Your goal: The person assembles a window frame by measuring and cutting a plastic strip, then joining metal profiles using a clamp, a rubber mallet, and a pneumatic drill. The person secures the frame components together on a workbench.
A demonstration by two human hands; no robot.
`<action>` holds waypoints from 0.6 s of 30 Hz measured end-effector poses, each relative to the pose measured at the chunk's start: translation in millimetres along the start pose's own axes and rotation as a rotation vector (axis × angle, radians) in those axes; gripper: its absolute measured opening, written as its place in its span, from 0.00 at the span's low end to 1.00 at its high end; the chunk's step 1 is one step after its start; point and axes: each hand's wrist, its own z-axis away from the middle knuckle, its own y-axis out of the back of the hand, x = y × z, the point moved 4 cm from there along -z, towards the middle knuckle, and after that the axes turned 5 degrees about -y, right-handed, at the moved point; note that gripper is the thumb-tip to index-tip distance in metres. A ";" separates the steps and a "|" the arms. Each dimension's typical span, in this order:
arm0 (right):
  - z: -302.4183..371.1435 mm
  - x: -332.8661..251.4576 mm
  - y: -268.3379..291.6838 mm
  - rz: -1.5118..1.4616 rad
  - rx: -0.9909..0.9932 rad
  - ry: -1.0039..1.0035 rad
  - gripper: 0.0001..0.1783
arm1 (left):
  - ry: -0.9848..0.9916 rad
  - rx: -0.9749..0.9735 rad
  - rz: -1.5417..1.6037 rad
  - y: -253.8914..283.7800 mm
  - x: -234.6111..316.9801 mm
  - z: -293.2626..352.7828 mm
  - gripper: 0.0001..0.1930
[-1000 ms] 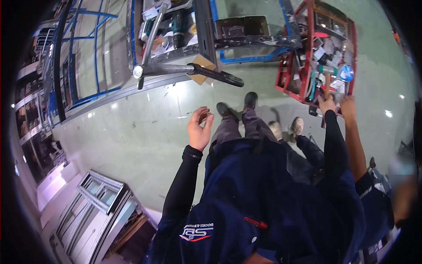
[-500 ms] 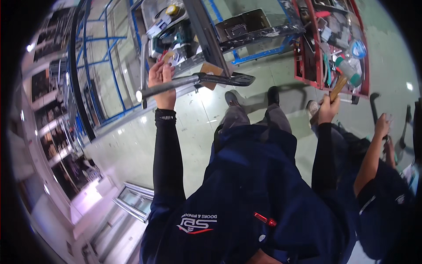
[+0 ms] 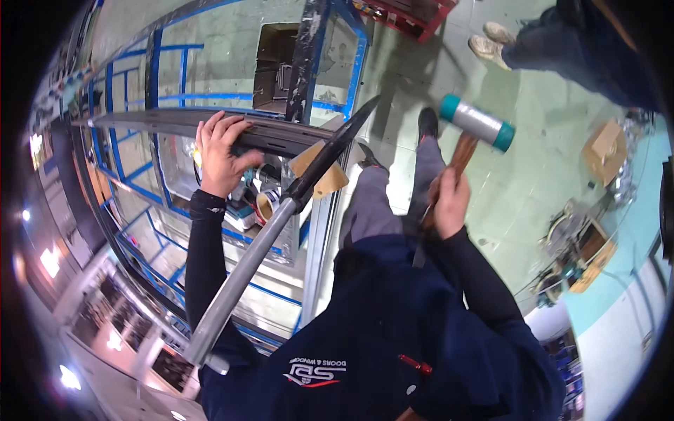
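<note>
My left hand (image 3: 221,153) grips a long dark metal profile bar (image 3: 161,123) that lies across the top of a glazed frame with blue tape (image 3: 168,168). A second bar, grey with a dark pointed end (image 3: 281,217), crosses under it at an angle. My right hand (image 3: 449,205) is closed on the wooden handle of a mallet (image 3: 477,125), whose white head has teal ends and is raised over the floor to the right of the frame.
Another person's shoes (image 3: 491,43) and dark trousers show at the top right. A red tool tray (image 3: 414,14) sits at the top edge. A cardboard box (image 3: 605,147) and clutter stand on the green floor at right. Small tools and tape rolls (image 3: 261,203) lie inside the frame.
My left hand has settled on the dark bar and the view has closed in on the frame. My right hand has lifted the mallet away from the red tray.
</note>
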 end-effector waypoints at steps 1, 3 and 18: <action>23.6 21.8 -13.7 -0.129 -0.015 -0.076 0.17 | -0.099 0.003 0.004 1.5 3.2 -9.4 0.33; 60.6 44.4 -43.8 -0.169 -0.122 -0.125 0.14 | -0.121 -0.034 0.047 -5.8 -1.6 -8.9 0.33; 108.3 56.5 -123.4 -0.183 -0.125 0.023 0.12 | -0.125 0.152 0.073 -25.3 -4.4 -3.8 0.25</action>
